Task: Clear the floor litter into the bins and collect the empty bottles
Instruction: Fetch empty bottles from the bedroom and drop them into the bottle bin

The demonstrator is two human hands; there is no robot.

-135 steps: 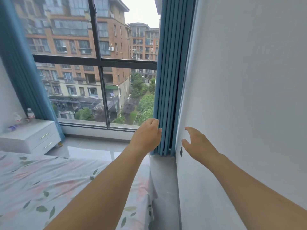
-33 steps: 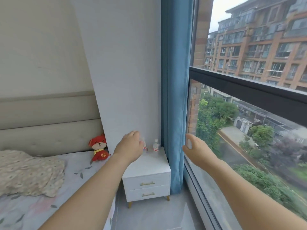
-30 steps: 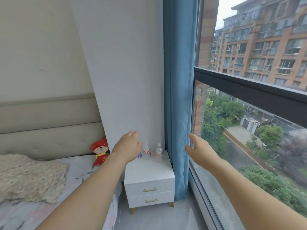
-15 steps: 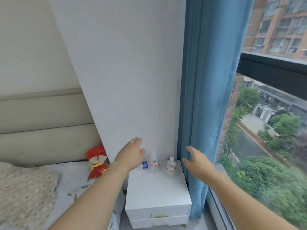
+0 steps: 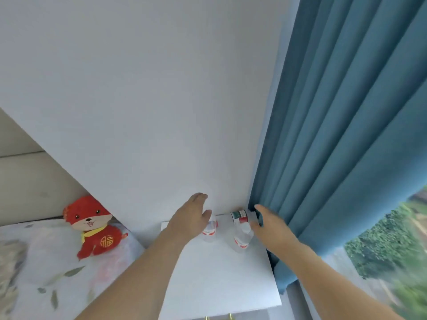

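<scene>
Three clear plastic bottles stand or lie at the back of a white nightstand (image 5: 215, 280). One upright bottle (image 5: 209, 229) with a red label is partly hidden behind my left hand (image 5: 189, 219), which hovers over it with fingers extended. A second upright bottle (image 5: 241, 239) with a red label stands to its right. A third bottle (image 5: 239, 217) with a green and red label lies on its side against the wall. My right hand (image 5: 270, 225) reaches beside the two right bottles, fingers relaxed, holding nothing.
A blue curtain (image 5: 342, 135) hangs right of the nightstand, close to my right hand. A white wall (image 5: 150, 100) rises behind the bottles. A red plush toy (image 5: 92, 225) sits on the floral bed (image 5: 46, 273) at left. The window shows at lower right.
I have come closer to the nightstand and the view has tilted down. Both hands have reached forward to the bottles; the left now covers part of the left bottle.
</scene>
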